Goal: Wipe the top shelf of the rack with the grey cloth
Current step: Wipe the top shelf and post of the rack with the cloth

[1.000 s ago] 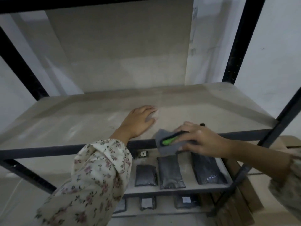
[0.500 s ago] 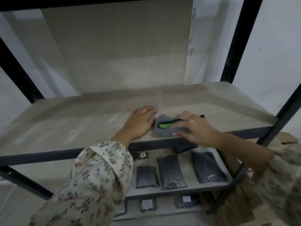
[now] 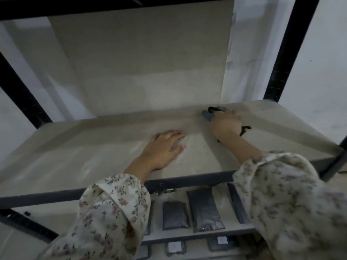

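The left grip (image 3: 163, 149) lies flat, fingers straight, on the pale top shelf (image 3: 84, 156) at the centre of the frame. To its upper right the right grip (image 3: 226, 126), blurred, holds the grey cloth (image 3: 206, 115) down on the shelf near its rear edge. A green and black piece (image 3: 211, 109) shows at the cloth's top. A black strap (image 3: 245, 129) sits at that wrist. Both arms wear floral sleeves (image 3: 112, 212). Black rack posts (image 3: 289, 53) frame the sides. At lower middle, dark pouches (image 3: 204, 209) lie flat on a lower shelf (image 3: 187, 236).

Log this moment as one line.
step: wipe | right hand: holds cloth at shelf back right | left hand: flat on shelf
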A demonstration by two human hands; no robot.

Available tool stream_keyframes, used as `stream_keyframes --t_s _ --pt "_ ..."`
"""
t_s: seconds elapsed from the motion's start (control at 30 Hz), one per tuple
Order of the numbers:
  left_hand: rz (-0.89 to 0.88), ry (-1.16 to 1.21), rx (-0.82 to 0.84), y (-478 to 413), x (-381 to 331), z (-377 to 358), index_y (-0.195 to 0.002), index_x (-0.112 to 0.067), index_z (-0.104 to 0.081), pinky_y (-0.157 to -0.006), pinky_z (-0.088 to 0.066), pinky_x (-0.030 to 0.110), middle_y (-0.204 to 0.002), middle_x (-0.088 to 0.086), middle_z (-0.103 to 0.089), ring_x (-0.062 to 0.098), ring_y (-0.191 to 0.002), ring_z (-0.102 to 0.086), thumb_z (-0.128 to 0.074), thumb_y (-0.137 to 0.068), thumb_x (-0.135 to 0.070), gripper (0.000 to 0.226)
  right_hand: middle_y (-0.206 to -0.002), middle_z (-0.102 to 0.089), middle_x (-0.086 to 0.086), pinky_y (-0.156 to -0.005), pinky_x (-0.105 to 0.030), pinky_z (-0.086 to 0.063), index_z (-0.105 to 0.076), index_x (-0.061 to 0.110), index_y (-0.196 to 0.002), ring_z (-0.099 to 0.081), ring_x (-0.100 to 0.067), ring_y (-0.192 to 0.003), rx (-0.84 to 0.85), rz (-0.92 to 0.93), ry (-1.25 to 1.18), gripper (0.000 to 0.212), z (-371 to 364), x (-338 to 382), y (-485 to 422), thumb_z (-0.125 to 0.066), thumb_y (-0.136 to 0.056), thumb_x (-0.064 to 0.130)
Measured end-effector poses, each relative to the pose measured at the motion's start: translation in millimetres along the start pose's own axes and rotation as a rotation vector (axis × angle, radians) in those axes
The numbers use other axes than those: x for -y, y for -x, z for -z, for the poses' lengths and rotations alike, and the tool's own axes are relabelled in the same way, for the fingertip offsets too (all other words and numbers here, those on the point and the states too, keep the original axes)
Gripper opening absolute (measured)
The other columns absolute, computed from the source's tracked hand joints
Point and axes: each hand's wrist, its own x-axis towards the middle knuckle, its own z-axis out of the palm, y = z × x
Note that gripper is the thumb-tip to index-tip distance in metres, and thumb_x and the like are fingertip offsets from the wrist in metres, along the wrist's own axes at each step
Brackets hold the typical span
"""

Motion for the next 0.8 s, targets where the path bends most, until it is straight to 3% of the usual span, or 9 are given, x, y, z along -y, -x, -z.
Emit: stream_keyframes --t_s 0.13,0.23,0.3,0.33,0.47,0.57,0.67,0.73,0.8 --pt "0.079 -0.012 -0.041 -5.4 6.4 -1.3 -0.143 -0.032 -0.03 -0.115 -0.016 0.033 -0.153 -0.009 -0.028 0.011 -0.14 -0.024 -0.028 -0.095 -0.05 0.051 -0.123 -0.056 -0.018 -0.081 -0.035 -0.04 -0.056 0.01 -0.117 -0.048 -0.034 -0.115 0.121 0.192 -0.148 0.035 -3.0 51.1 5.6 -0.035 -0.097 0.028" --pt "0.12 -0.025 -0.072 -5.1 6.5 -2.9 -0.142 -0.031 -0.033 -0.114 -0.017 0.029 -0.152 -0.009 -0.03 0.012 -0.138 -0.028 -0.025 -0.091 -0.052 0.055 -0.109 -0.064 -0.015 -0.071 -0.028 -0.044 -0.063 0.009 -0.108 -0.06 -0.03 -0.098 0.253 0.258 -0.427 0.041 9.7 42.9 -16.1 -0.043 -0.092 0.041" --pt "0.123 -0.012 -0.089 -3.7 6.6 -3.8 -0.141 -0.032 -0.034 -0.114 -0.017 0.028 -0.151 -0.011 -0.032 0.01 -0.137 -0.029 -0.022 -0.087 -0.053 0.059 -0.098 -0.061 -0.012 -0.074 -0.035 -0.05 -0.063 0.015 -0.105 -0.058 -0.031 -0.088 0.135 0.198 -0.496 0.057 16.6 25.9 -49.8 -0.039 -0.086 0.063" --pt "0.125 -0.001 -0.093 -3.1 7.2 -4.4 -0.141 -0.032 -0.034 -0.114 -0.018 0.027 -0.15 -0.011 -0.032 0.01 -0.137 -0.029 -0.022 -0.087 -0.054 0.06 -0.097 -0.057 -0.011 -0.075 -0.038 -0.05 -0.061 0.016 -0.107 -0.056 -0.032 -0.089 0.082 0.158 -0.41 0.058 14.1 16.7 -67.1 -0.037 -0.086 0.064" --pt "0.146 0.007 -0.116 -2.6 9.0 -6.3 -0.14 -0.036 -0.035 -0.114 -0.019 0.026 -0.148 -0.015 -0.034 0.006 -0.135 -0.031 -0.014 -0.08 -0.063 0.069 -0.121 -0.053 -0.015 -0.08 -0.039 -0.042 -0.058 0.01 -0.116 -0.044 -0.034 -0.111 0.06 0.203 0.01 0.033 -22.2 13.1 -89.4 -0.04 -0.093 0.026" --pt "0.148 0.004 -0.113 -3.2 7.1 -4.9 -0.14 -0.035 -0.036 -0.112 -0.019 0.024 -0.148 -0.015 -0.034 0.006 -0.135 -0.03 -0.013 -0.079 -0.063 0.071 -0.122 -0.055 -0.013 -0.076 -0.035 -0.041 -0.06 0.014 -0.115 -0.045 -0.032 -0.109 0.073 0.47 -0.089 0.033 -28.5 36.2 -65.0 -0.039 -0.093 0.025" --pt "0.149 -0.008 -0.114 -3.1 3.8 -2.1 -0.138 -0.033 -0.039 -0.11 -0.019 0.022 -0.147 -0.013 -0.036 0.007 -0.134 -0.032 -0.014 -0.079 -0.062 0.071 -0.108 -0.063 -0.011 -0.069 -0.03 -0.038 -0.067 0.012 -0.102 -0.055 -0.026 -0.1 0.297 0.692 -0.361 0.027 -20.9 49.7 -48.8 -0.047 -0.092 0.028" --pt "0.149 -0.009 -0.117 -2.9 3.3 -1.2 -0.138 -0.034 -0.04 -0.11 -0.019 0.022 -0.147 -0.015 -0.037 0.006 -0.135 -0.032 -0.015 -0.08 -0.063 0.069 -0.103 -0.065 -0.007 -0.071 -0.029 -0.039 -0.068 0.012 -0.101 -0.058 -0.021 -0.094 0.378 0.682 -0.441 0.026 -10.9 43.3 -67.4 -0.053 -0.09 0.031" --pt "0.155 0.0 -0.118 -2.8 3.9 -1.2 -0.138 -0.037 -0.039 -0.113 -0.019 0.023 -0.146 -0.018 -0.036 0.003 -0.135 -0.03 -0.017 -0.081 -0.063 0.066 -0.108 -0.064 -0.005 -0.073 -0.03 -0.042 -0.066 0.019 -0.106 -0.056 -0.021 -0.091 0.268 0.58 -0.356 0.027 -7.8 27.8 -98.2 -0.051 -0.091 0.035"
